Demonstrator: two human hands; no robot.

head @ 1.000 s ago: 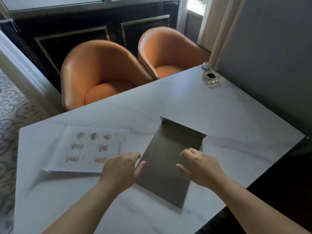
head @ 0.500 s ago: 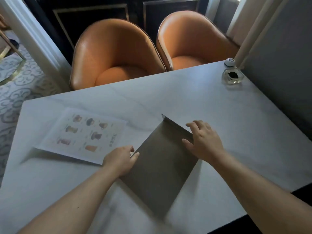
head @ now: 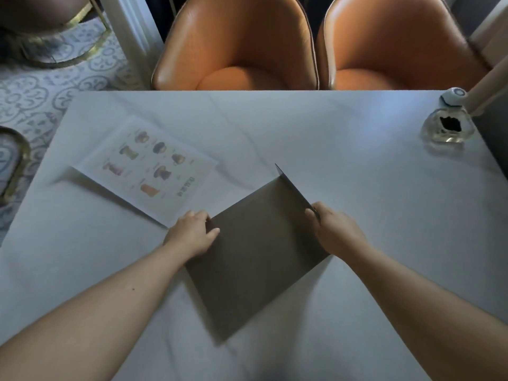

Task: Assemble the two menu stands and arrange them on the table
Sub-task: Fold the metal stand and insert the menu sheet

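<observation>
A dark grey-brown stand panel lies flat on the white marble table, turned diagonally, with a narrow flap folded up along its far right edge. My left hand pinches the panel's left corner, thumb on top. My right hand grips the right end of the raised flap. A printed menu sheet with pictures of drinks lies flat to the left, its near corner just beside my left hand.
Two orange chairs stand behind the table's far edge. A glass holder with a dark object and a small white round device sit at the far right corner. A wall edge runs along the right.
The view has tilted down and turned. The panel has rotated further counterclockwise. My right hand slid to the flap's right end; my left hand now pinches the left corner.
</observation>
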